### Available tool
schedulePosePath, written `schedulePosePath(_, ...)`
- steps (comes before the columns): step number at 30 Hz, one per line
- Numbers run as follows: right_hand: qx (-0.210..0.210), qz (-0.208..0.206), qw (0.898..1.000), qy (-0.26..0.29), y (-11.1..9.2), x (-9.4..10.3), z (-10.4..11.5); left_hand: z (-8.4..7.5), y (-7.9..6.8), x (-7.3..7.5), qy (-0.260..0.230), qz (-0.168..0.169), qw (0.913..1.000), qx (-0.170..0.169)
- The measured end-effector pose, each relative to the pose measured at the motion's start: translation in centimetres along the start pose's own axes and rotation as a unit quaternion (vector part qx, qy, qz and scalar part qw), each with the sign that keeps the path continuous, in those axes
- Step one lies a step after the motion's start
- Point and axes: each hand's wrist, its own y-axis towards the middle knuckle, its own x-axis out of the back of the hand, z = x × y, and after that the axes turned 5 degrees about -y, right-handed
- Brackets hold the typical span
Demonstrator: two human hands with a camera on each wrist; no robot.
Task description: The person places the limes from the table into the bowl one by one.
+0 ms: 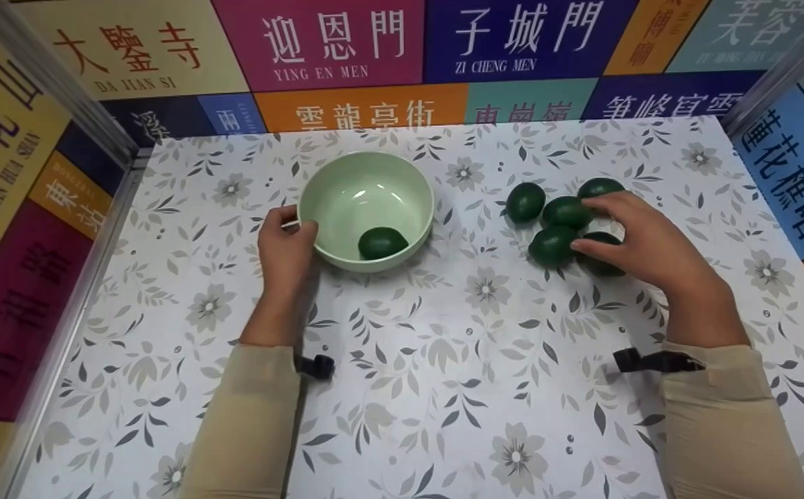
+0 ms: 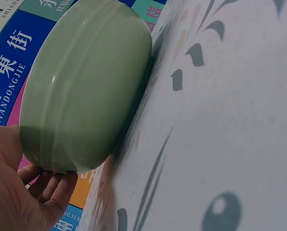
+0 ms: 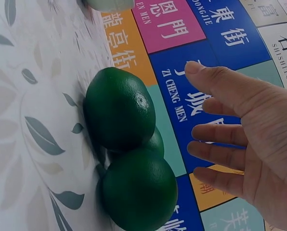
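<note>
Nearest the viewer, two tan sleeves (image 1: 242, 423) extended over the bench (image 1: 409, 388), whose white surface bore grey flowers and leaves. A black strap (image 1: 662, 361) showed at each wrist.

Beyond the sleeves, the right hand (image 1: 658, 239) was released, its fingers extended and its thumb apart from them. It lay just beside and partly over a cluster of five dark green limes (image 1: 552, 247) on the bench; in the right wrist view, a gap separated the fingertips from the limes. Three of the limes lay to the left of the fingertips, while the other two were partly covered by the hand in the head view.

The left hand (image 1: 287, 246) grasped the near-left side of a pale green bowl (image 1: 346, 201), thumb at the rim and fingers against the outer wall. The bowl stood upright on the bench, well to the left of the cluster. A single lime (image 1: 382, 243) rested inside it, toward the near right wall.

Farthest away, coloured panels (image 1: 339, 41) with Chinese characters lined the back and both sides.
</note>
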Motion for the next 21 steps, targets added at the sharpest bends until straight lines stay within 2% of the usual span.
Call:
schedulePosePath(11,-0.043,0.032,0.999,-0.007,0.2,0.1,-1.2,0.0,0.2,-0.1,0.014,-0.010,0.9999,0.000)
schedulePosePath(21,-0.050,0.047,0.998,-0.005,0.3,-0.2,-1.8,-0.2,0.2,0.0,0.037,-0.008,0.9993,0.002)
